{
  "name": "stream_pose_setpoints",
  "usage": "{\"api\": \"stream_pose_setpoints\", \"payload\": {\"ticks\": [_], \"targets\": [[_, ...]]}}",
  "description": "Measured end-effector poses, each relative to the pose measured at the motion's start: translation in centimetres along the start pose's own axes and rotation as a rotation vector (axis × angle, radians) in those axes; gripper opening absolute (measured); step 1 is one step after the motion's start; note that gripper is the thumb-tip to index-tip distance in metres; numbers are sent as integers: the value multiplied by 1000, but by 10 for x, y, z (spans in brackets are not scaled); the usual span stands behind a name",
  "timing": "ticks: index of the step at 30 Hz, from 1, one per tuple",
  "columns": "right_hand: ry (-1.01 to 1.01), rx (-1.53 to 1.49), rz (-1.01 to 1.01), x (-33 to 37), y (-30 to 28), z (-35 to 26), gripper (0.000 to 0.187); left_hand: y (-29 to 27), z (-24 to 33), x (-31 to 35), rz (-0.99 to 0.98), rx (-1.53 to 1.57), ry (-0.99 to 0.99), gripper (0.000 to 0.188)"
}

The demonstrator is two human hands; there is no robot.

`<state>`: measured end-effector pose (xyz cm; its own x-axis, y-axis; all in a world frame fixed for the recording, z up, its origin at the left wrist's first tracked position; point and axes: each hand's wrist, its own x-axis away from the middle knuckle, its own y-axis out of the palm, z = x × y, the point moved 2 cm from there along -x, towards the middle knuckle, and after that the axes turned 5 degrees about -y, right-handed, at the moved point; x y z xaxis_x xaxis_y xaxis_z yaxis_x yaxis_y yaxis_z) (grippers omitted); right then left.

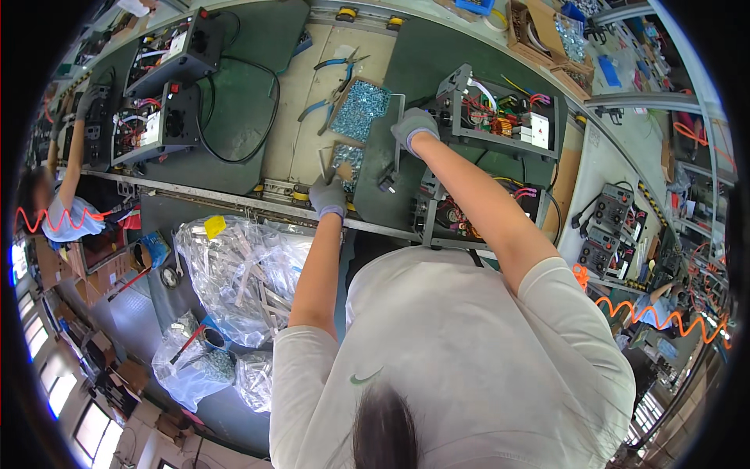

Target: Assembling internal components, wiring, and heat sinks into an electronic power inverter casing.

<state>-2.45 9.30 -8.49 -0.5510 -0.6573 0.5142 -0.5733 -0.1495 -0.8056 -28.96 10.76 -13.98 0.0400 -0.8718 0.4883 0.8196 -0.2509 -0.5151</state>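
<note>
My right hand (416, 127), in a grey glove, is closed on a thin grey metal bracket (399, 144) beside the upper right open-topped device (504, 117). That device has a dark metal case with coloured wires and boards inside. My left hand (328, 195), also gloved, has its fingers bent together by the smaller tray of screws (348, 160). A thin pale strip (321, 162) shows just above its fingers; whether they grip it is unclear. A second open device (461, 215) stands nearer me, partly hidden by my right arm.
A larger tray of bluish screws (360, 109) lies beyond, with blue-handled pliers (334, 98) next to it. Two similar devices (158, 125) stand on the left green mat (246, 129). Plastic bags of metal strips (242, 273) lie at my left. A co-worker (70, 203) works at far left.
</note>
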Motion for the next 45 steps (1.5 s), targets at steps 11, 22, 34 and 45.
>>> {"api": "stream_pose_setpoints", "payload": {"ticks": [11,22,34,45], "targets": [[-216,175,-108,77,-26,-18,47,58,-9,-25,56,-382,60,49],[-460,-69,106,183,-39,9,29,49,0,-40,-5,-755,127,28],[-668,-313,436,217,-58,36,25,-28,97,107,-482,397,184,28],[-853,232,360,246,-75,58,34,-27,138,179,-845,159,104,25]]}}
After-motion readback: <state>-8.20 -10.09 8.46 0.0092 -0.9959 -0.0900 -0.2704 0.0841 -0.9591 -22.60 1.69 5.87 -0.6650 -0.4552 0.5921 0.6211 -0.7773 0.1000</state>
